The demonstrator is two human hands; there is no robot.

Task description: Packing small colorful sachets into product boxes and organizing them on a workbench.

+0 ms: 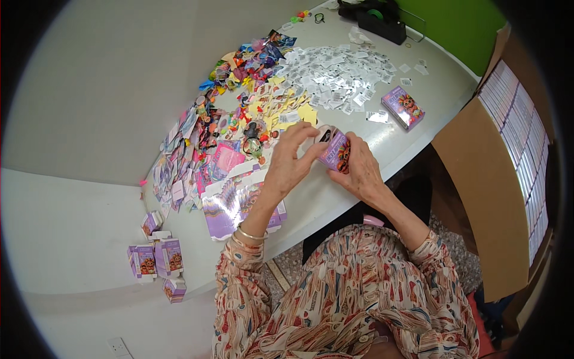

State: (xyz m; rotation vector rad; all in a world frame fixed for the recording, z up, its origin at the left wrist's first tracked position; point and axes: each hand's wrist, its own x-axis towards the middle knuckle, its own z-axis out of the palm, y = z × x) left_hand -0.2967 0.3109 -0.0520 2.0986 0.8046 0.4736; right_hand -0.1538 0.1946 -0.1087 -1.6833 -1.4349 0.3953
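Observation:
A small purple box with a colourful printed picture sits in my right hand, whose fingers and thumb wrap its right side and lower edge. The box's upper left end looks open, and something dark shows there. My left hand is beside that end, with its thumb at the opening and its fingers curved and apart. I see nothing held between them. Just left of my hands, several flat purple box blanks lie stacked on the table, next to small dark and coloured trinkets.
White table; large pile of small white printed packets; yellow pieces; heaped cards. A closed purple box lies right. Black tape dispenser at back. Several purple boxes at left. Filled carton at right.

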